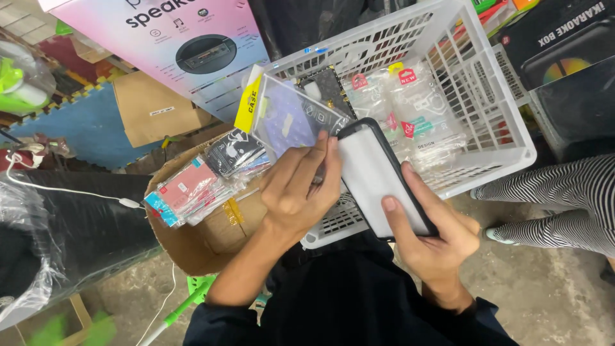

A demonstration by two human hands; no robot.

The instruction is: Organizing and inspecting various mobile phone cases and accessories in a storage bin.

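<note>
Far left, a clear plastic sheet is lying crumpled over dark stuff, a white cable running across it. Next, a brown cardboard box is sitting open, holding a fanned stack of packaged phone cases in red, blue and black. Above it a big pink-and-white speaker carton is leaning.

Centre: left hand is gripping a clear plastic sleeve with a yellow header tab, fingers curled narrow around its lower edge, fingertips touching the rim of the phone case. Right hand is holding a black-rimmed phone case with a white inner face, thumb pressing on the white face, fingers wrapping behind. The case is tilting, its top end just beside the sleeve's mouth, held over the front edge of the white plastic basket.

Inside the basket, more clear-bagged cases are lying in a loose pile. Far right, another person's legs in striped trousers are standing near the basket; a dark karaoke-style box is sitting above.
</note>
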